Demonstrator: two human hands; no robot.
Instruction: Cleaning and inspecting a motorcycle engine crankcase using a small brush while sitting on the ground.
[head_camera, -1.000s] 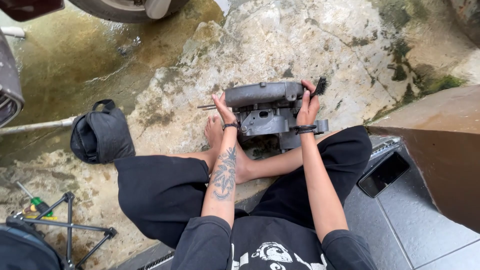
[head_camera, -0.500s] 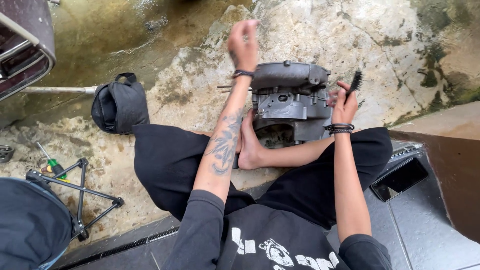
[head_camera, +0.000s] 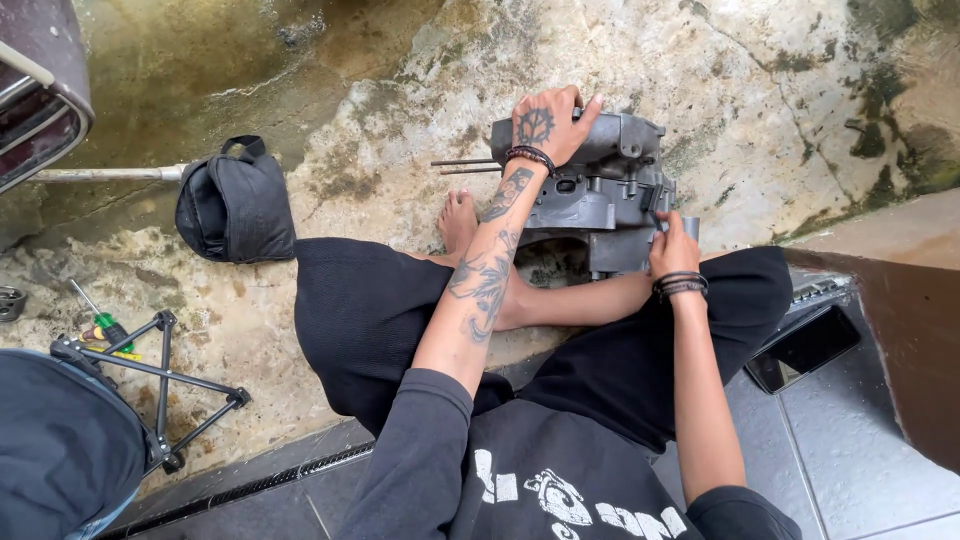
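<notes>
Fingers of your left hand lie spread and flat on top of the grey engine casing; your right hand closes its fingers on the casing's lower right edge. Your casing stands on the stained concrete floor, just beyond your crossed legs, close to your bare foot. To your left lie a black cap, a black three-armed wrench and a green-handled screwdriver.
</notes>
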